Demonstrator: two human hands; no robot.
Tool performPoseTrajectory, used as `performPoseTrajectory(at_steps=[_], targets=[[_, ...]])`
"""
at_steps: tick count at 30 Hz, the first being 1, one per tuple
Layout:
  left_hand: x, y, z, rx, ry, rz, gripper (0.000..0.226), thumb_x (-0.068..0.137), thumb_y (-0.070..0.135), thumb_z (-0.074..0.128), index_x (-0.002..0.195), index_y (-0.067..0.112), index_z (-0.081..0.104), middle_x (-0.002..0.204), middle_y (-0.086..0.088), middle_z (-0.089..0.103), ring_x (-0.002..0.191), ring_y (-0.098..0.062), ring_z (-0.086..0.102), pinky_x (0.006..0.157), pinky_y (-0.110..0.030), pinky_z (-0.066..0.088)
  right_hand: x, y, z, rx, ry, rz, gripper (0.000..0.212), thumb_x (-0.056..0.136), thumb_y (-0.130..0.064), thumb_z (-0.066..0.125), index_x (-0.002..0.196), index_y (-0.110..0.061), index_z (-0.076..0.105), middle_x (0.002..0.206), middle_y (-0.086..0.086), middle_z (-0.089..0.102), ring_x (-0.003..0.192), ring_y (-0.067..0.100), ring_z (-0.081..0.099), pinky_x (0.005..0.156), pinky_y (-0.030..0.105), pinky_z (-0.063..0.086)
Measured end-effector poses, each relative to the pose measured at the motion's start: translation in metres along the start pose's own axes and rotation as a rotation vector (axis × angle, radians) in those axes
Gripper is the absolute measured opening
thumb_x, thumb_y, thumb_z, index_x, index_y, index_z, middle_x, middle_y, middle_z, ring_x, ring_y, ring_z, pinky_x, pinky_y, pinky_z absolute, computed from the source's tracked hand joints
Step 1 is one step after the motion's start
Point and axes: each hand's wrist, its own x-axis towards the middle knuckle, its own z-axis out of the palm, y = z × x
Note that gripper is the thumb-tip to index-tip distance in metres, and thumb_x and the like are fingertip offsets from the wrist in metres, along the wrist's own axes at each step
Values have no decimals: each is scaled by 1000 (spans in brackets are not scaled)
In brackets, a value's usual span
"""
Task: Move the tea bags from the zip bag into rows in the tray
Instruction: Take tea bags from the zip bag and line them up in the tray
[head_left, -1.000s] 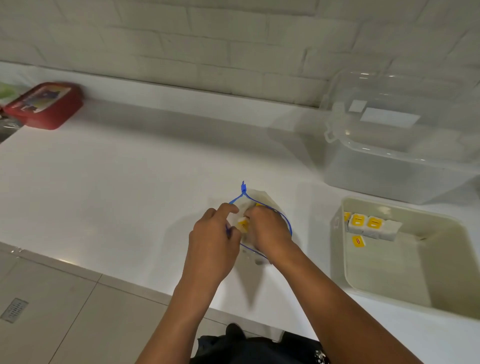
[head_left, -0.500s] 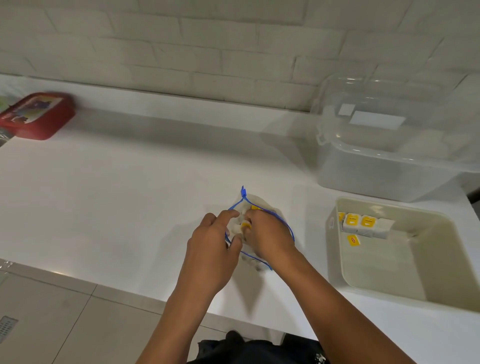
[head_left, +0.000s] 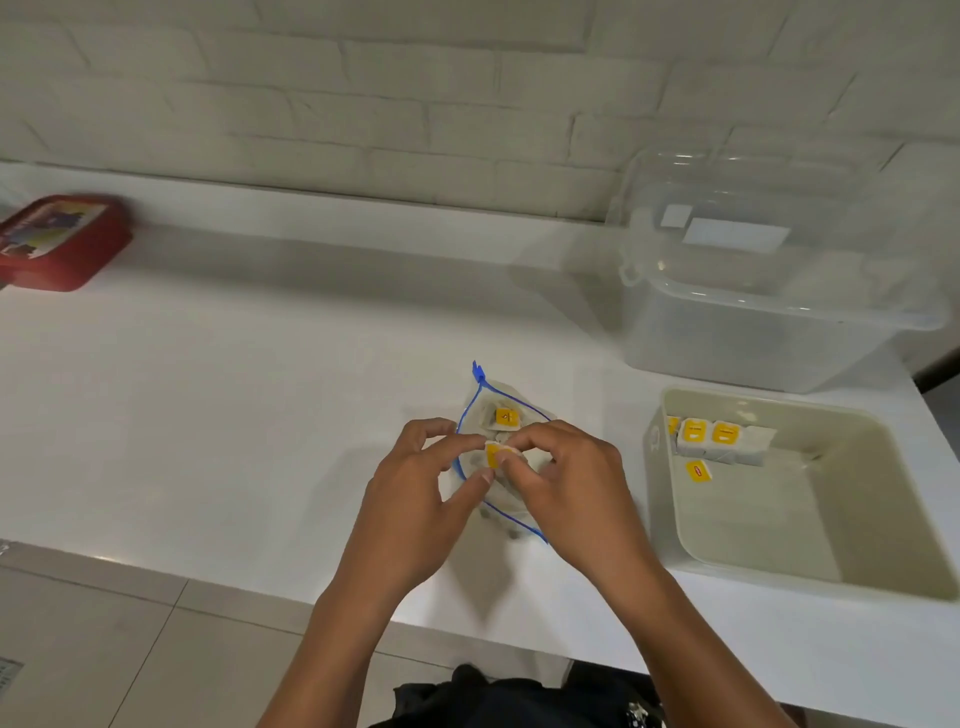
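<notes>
A small white tea bag with a yellow tag sits at the mouth of the clear blue-zippered zip bag, pinched by both the left hand and the right hand. Lifting it straight out avoids snagging; the cream plastic tray, right of the zip bag on the white surface, holds a started row.

A clear zip bag with a blue seal is lying open near the counter's front edge, holding yellow-tagged tea bags. A cream tray is sitting at the right end, a short row of tea bags lining its far-left corner.
</notes>
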Motion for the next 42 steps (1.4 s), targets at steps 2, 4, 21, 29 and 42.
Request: performPoseTrajectory(at_steps=[2,4,21,29,42], targets=[[1,1,-1,-31,29,19,12,90,43,69,102,44,71,121,26,50,79,6,58,72,-22,47,-1,-4,-5,37,-47,35,10,88,-32,71,79,-28,73,78,-15,66,70,4,59,64,18,44],[1,0,-1,-33,50,33,5,90,38,71,95,40,72,116,24,54,69,11,55,67,-20,43,-3,-9,-8,34,-91,65,11,88,-33,71,79,-28,74,66,-17,63,63,8,59,61,24,48],[4,-8,-4,78,99,4,22,92,25,68,78,40,60,91,18,62,79,0,63,65,-20,50,56,-3,35,-672,-590,79,23,96,-9,56,118,-6,60,118,10,62,108,25,61,86,32,48],[3,-3,-2,29,142,-20,8,93,28,66,86,32,68,92,17,62,76,1,64,65,-31,55,48,-4,37,-610,-491,75,22,96,-12,52,114,-11,64,123,7,63,110,25,61,78,30,44],[1,33,-10,-165,358,25,5,92,27,69,90,32,70,112,22,61,102,-1,61,69,-14,49,12,-29,-46,-94,-114,83,14,85,-12,59,83,-24,67,65,-11,58,66,8,58,61,18,45]])
